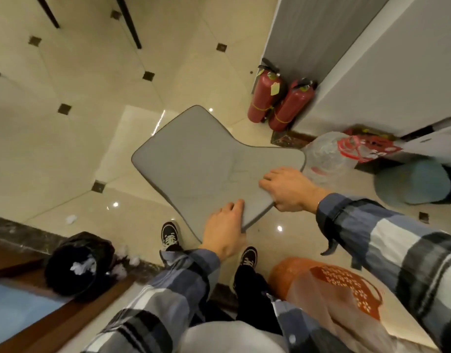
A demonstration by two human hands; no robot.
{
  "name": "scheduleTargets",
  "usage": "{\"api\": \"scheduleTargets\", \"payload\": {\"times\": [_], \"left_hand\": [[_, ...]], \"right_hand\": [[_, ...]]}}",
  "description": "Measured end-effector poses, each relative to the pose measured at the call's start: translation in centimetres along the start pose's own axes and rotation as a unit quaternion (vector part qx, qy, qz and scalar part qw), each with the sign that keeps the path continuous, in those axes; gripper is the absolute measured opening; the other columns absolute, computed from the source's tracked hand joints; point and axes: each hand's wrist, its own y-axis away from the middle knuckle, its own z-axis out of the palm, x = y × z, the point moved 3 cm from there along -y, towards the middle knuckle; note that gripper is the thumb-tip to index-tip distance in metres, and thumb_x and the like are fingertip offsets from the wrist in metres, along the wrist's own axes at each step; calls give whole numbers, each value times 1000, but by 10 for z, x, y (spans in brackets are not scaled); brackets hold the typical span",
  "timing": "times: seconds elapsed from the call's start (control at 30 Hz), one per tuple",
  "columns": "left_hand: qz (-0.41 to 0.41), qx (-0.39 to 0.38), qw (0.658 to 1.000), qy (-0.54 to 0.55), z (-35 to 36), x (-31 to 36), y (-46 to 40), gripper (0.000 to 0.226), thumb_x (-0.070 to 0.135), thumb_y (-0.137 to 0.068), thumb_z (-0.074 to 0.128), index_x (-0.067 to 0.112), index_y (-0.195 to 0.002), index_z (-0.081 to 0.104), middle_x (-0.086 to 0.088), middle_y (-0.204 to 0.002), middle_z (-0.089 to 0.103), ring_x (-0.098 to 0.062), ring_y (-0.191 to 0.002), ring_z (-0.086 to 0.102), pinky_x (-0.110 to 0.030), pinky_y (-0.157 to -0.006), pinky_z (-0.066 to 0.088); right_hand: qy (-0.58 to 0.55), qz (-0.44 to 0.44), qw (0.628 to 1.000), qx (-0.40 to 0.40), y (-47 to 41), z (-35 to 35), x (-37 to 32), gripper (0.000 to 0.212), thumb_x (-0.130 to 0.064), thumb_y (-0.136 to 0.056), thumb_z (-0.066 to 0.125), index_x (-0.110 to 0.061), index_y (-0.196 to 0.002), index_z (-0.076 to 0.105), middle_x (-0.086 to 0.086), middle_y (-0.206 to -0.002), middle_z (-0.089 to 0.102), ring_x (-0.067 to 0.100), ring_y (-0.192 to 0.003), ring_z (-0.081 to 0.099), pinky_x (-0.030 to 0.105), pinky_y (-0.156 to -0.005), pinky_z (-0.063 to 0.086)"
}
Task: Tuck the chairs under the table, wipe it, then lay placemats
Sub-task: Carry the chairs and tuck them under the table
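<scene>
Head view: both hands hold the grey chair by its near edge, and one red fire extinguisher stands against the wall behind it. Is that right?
Not quite. The head view shows two red fire extinguishers against the wall, not one. The rest holds: the left hand and right hand both grip the grey chair at its near edge.

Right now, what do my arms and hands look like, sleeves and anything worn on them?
Both arms wear long sleeves in a large plaid of grey-blue, black and white. The left sleeve and right sleeve end in loose, unbuttoned cuffs at the wrists. The left hand and right hand are bare: no gloves, and no rings or watch visible.
</scene>
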Motion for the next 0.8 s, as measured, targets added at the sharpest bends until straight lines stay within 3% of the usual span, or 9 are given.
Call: {"api": "scheduleTargets", "payload": {"times": [0.13,0.27,0.37,0.57,0.7,0.8], "left_hand": [[-40,73,996,18,6,17,-1,56,24,-82,62,23,-135,45,-4,-118,62,-33,-95,63,-40,-75,50],[-32,103,994,6,4,18,-19,60,24,-84,62,25,-142,44,-1,-130,60,-32,-102,64,-41,-81,54],[7,136,990,-41,-7,12,-39,56,29,-88,59,25,-142,46,0,-130,62,-32,-97,65,-41,-75,54],[112,214,962,-130,-47,-8,-69,45,29,-83,70,14,-124,65,-6,-104,73,-34,-70,68,-39,-52,56],[180,186,950,-173,-84,-35,-85,37,34,-93,55,13,-123,61,-9,-98,71,-35,-69,66,-41,-55,57],[223,163,931,-236,-112,-65,-93,38,37,-96,54,15,-127,57,-9,-93,69,-33,-69,65,-41,-55,57]], "right_hand": [[14,6,999,51,6,2,13,21,-29,-79,61,-23,-99,59,0,-95,65,25,-91,61,38,-80,47],[38,21,996,79,-3,-1,25,18,-25,-82,61,-21,-99,59,2,-97,67,26,-91,61,38,-81,44],[54,31,993,101,-17,-12,36,17,-21,-83,61,-19,-99,59,3,-98,67,28,-92,62,38,-80,43],[58,65,989,117,-43,-45,48,11,-16,-85,61,-15,-95,60,9,-93,69,34,-86,65,40,-76,46],[31,104,987,118,-58,-59,39,9,-13,-87,57,-14,-96,59,10,-91,70,36,-84,67,38,-65,43],[-5,144,984,108,-70,-57,18,11,-12,-88,55,-14,-99,59,10,-92,71,35,-85,68,35,-60,36]]}}
